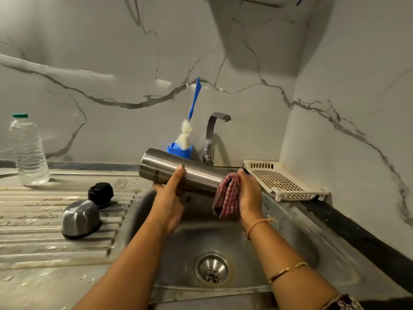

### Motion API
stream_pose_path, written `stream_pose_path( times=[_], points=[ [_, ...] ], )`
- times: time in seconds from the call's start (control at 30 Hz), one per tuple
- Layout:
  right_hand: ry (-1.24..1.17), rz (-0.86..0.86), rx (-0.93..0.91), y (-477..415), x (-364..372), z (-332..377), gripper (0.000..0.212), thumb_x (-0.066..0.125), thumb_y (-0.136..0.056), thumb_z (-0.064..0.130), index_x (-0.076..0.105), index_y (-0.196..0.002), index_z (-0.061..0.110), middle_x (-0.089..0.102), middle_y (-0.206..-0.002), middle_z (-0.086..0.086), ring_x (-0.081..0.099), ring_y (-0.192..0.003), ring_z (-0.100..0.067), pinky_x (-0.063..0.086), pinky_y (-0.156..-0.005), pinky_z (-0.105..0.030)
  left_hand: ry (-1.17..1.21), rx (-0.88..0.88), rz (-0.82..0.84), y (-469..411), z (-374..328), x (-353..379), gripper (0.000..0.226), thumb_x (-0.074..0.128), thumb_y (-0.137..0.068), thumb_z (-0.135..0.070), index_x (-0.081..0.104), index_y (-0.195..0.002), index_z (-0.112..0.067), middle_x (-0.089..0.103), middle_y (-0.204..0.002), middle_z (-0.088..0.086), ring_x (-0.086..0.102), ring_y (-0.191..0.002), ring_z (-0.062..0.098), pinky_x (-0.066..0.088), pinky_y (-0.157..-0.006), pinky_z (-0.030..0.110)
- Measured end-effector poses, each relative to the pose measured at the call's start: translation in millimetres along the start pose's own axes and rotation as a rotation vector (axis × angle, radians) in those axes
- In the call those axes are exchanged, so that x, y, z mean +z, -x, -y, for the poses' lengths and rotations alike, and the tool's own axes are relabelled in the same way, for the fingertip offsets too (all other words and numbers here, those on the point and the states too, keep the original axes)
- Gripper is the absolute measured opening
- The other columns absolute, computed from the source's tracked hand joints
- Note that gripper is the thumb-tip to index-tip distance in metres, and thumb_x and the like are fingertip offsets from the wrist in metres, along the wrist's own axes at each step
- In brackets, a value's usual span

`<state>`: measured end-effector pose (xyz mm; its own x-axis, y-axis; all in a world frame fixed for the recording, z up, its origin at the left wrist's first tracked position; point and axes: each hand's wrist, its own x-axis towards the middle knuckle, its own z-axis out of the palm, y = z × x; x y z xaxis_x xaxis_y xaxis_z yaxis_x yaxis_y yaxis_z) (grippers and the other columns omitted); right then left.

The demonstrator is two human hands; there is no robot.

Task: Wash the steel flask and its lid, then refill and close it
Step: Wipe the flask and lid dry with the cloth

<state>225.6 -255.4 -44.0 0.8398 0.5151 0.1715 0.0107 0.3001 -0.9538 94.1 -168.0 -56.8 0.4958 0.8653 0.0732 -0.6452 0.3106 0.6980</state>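
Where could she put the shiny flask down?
The ribbed drainboard is bare on the near side of the steel cap and black stopper. The white rack by the right wall holds nothing. It is crowded at the back, around the tap and blue brush holder.

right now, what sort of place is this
Probably a home kitchen wash area: a steel sink with a ribbed drainboard, a tap at the marble-look wall, and a brush in a blue holder. The left hand grips a flask over it; the right hand holds a cloth.
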Motion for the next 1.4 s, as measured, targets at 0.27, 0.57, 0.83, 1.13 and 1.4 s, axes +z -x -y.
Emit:
stream_pose_path(
  times=[0.27,0.57,0.83,1.13,1.4],
  points=[
    [0.346,-0.166,-0.639,-9.3,-5.7,-2.9,0.041,0.037,-0.084,0.058,0.058,-0.084,0.024,0.065,-0.088,-0.003,0.06,-0.082,-0.016,0.05,-0.071,-0.023,0.238,-0.117,-0.089,6.4,-1.3,1.9,0.081,0.075,-0.064,-0.037,0.044,-0.134,-0.011,0.06,-0.118,0.019,0.061,-0.104,0.032,0.054,-0.082,0.042],
    [0.339,-0.289,-0.254,-14.3,-26.5,9.8,0.047,0.029,-0.102,0.039,0.054,-0.076,0.008,0.056,-0.078,-0.007,0.053,-0.075,-0.026,0.041,-0.069,-0.03,0.066,-0.054,0.026,7.5,6.6,6.6,0.082,0.073,-0.066,-0.022,0.038,-0.14,-0.017,0.062,-0.123,0.012,0.062,-0.11,0.029,0.054,-0.08,0.042],
    [0.93,-0.104,0.214,-25.9,-26.4,-7.9,0.055,0.023,-0.103,0.037,0.055,-0.124,-0.003,0.055,-0.128,-0.021,0.052,-0.116,-0.033,0.039,-0.101,-0.039,-0.094,0.075,-0.011,8.9,8.5,8.9,0.093,0.076,-0.06,-0.017,0.027,-0.14,-0.026,0.055,-0.126,0.011,0.059,-0.11,0.03,0.051,-0.088,0.055],
    [1.293,0.177,-0.378,-4.0,-15.6,2.0,0.054,0.021,-0.103,0.039,0.055,-0.069,0.014,0.055,-0.068,-0.001,0.057,-0.071,-0.02,0.042,-0.064,-0.029,-0.579,0.227,0.001,17.6,11.9,14.9,0.101,0.082,-0.067,-0.015,0.016,-0.141,-0.03,0.044,-0.115,-0.007,0.049,-0.111,0.017,0.047,-0.096,0.037],
    [0.532,0.089,-0.452,10.3,0.6,26.5,0.046,0.034,-0.1,0.039,0.066,-0.084,0.01,0.066,-0.08,-0.006,0.061,-0.081,-0.023,0.051,-0.078,-0.04,-0.82,0.282,0.135,18.3,16.8,15.0,0.093,0.083,-0.067,-0.015,0.023,-0.137,-0.026,0.043,-0.118,-0.012,0.045,-0.111,0.008,0.041,-0.091,0.024]
  ],
)
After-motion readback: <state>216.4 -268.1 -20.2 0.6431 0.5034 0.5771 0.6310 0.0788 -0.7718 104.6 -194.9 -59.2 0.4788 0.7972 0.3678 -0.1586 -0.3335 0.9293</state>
